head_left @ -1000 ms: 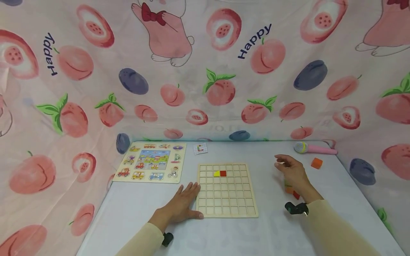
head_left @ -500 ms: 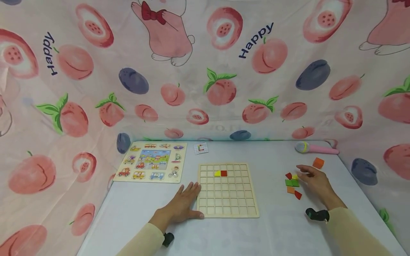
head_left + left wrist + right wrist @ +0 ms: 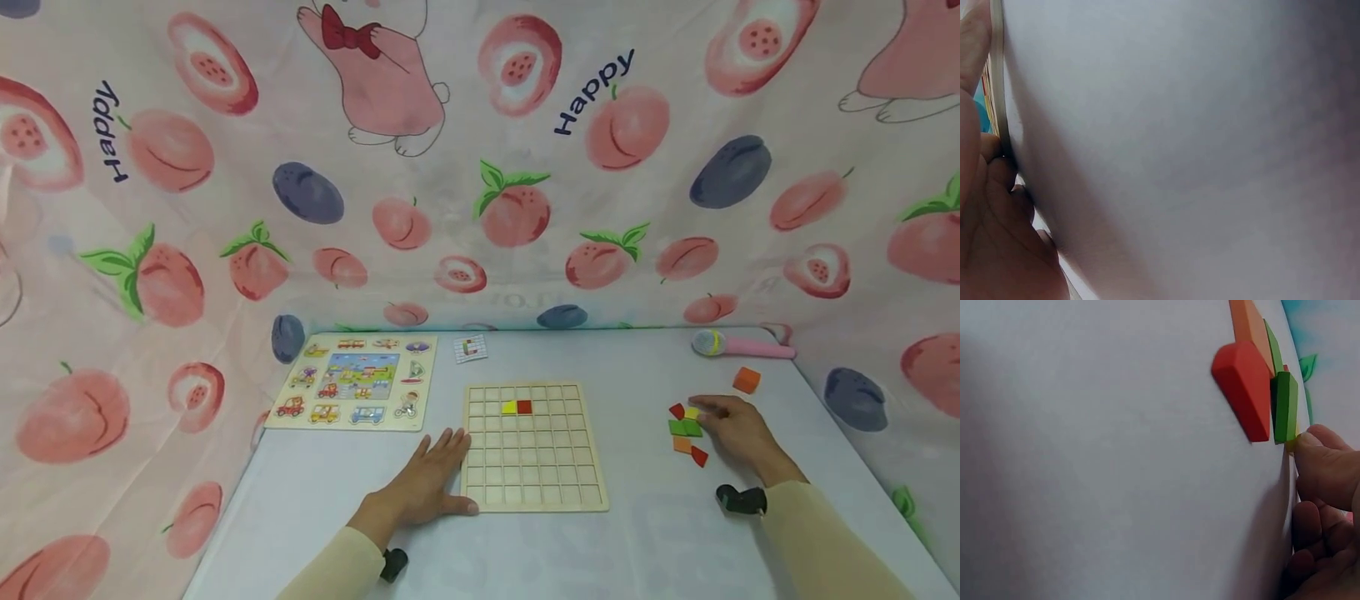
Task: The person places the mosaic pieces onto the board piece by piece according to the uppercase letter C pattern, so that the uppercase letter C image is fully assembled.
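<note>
My left hand (image 3: 425, 479) rests flat with spread fingers along the left edge of the wooden grid board (image 3: 532, 467). A yellow piece (image 3: 509, 407) and a red square (image 3: 524, 407) sit side by side in the board's second row. At the right, my right hand (image 3: 738, 433) pinches a small yellow block (image 3: 691, 414) at the top of a little cluster. In the right wrist view the thumb tip is right at the yellow block (image 3: 1291, 447), beside a green block (image 3: 1283, 407). A red block (image 3: 1244, 390) with a rounded end lies nearer.
Other blocks of the cluster are red (image 3: 677, 411), green (image 3: 677, 427) and orange (image 3: 682, 445). An orange block (image 3: 746, 381) lies behind my right hand, near a pink toy microphone (image 3: 742, 346). A vehicle puzzle board (image 3: 296, 422) and a pattern card (image 3: 471, 348) lie at the back left.
My right hand has moved right from in front of the cluster, uncovering the blocks, then its fingertips closed in on the yellow block. My left hand has stayed at the board.
</note>
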Demonstrator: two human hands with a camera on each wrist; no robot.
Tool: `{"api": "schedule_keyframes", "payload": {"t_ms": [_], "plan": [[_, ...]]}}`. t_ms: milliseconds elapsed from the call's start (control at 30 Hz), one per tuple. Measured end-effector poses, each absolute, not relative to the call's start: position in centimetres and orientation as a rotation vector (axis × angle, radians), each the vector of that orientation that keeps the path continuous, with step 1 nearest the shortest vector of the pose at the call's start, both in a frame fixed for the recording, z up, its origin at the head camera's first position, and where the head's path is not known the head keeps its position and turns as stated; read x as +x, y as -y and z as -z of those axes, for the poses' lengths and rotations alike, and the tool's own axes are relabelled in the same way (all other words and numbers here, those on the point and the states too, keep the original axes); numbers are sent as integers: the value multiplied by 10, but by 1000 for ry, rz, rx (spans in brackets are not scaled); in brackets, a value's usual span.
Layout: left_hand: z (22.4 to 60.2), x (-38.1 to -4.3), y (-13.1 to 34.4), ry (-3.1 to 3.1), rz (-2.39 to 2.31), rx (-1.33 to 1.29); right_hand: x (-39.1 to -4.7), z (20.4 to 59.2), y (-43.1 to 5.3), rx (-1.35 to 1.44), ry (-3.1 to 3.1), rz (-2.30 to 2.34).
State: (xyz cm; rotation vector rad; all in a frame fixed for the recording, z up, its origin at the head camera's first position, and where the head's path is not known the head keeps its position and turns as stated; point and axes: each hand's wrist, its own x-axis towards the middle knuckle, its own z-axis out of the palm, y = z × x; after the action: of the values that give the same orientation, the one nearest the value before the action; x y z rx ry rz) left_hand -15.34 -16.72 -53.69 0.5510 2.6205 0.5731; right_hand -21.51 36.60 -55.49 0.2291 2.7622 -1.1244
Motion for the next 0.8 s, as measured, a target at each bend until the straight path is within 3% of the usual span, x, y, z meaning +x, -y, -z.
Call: {"api": "schedule_keyframes", "payload": {"t_ms": [167, 467, 800], "plan": [[539, -153, 169, -2624, -577, 555, -218, 555, -362, 268, -2852, 1048], [541, -154, 169, -2631, -576, 579, -212, 553, -363, 596, -2944, 947], [539, -154, 170, -2629, -564, 577, -207, 554, -366, 473, -2935, 933]]}}
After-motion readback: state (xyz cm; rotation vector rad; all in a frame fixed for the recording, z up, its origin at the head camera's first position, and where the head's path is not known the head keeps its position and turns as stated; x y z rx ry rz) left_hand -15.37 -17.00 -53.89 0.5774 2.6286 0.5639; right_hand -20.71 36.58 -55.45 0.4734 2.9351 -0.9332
